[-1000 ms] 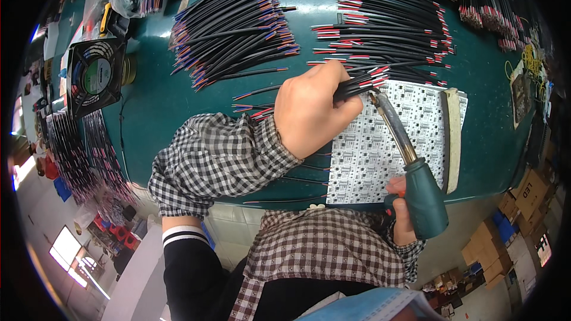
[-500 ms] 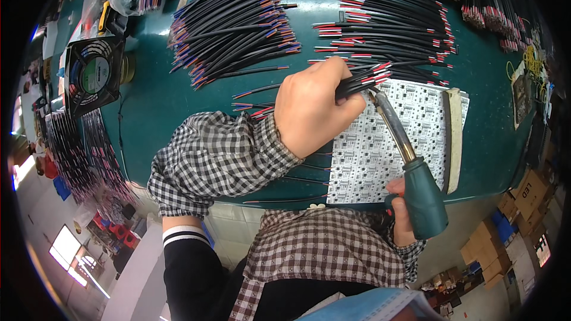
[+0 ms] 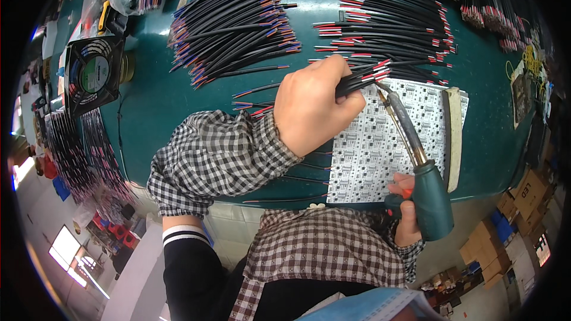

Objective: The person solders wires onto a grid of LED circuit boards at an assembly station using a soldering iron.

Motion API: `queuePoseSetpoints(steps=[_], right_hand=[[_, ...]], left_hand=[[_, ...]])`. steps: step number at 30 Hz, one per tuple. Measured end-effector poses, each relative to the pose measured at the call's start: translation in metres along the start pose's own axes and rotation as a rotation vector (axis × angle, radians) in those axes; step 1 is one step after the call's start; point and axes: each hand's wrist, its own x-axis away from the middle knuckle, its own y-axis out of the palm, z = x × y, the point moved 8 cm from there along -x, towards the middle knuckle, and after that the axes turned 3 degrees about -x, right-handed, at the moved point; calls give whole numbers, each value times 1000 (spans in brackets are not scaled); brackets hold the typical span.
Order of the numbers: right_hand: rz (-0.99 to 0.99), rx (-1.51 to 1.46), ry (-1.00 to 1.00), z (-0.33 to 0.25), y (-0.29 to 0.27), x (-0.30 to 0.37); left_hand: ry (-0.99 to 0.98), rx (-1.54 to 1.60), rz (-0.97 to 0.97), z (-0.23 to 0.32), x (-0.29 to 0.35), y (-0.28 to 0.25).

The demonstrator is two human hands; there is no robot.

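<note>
The left hand (image 3: 312, 104) is closed in a fist round a small bundle of black sheathed wires with red-and-white stripped tips (image 3: 364, 78), the tips fanning out to the right of the knuckles. The right hand (image 3: 405, 217) grips the teal pistol-shaped handle of a soldering iron (image 3: 429, 199) near the table's front edge; its long metal barrel runs up and left so the tip sits right at the wire ends — touching or just short of them, can't tell.

Both meet over a white sheet printed with rows of small black marks (image 3: 386, 142), prob. a panel of circuit boards, lying flat on the dark green table top (image 3: 154, 101). Landmark = that sheet:
- along its right edge, a narrow pale strip (image 3: 453, 137), touching it.
- behind it, a broad spread of the same black wires with red tips (image 3: 386, 24).
- behind and to its left, a second fanned pile of black wires with blue and red ends (image 3: 238, 24).
- just left, a few loose wires (image 3: 253, 104) — partly under the checked sleeve.
- far left, a black square cooling fan (image 3: 93, 74) and more wire bundles (image 3: 71, 148) at the table edge.
- far right, cardboard boxes (image 3: 523, 196) below table level.
</note>
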Motion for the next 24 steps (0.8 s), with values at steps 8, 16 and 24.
queuePoseSetpoints(steps=[8,16,24], right_hand=[[75,-53,-171,-7,-7,2],[100,-44,-155,-5,-10,8],[32,5,69,9,-15,21]], left_hand=[[-321,331,-164,-8,-5,-40],[-236,344,-370,23,2,-53],[-229,76,-360,-9,18,3]])
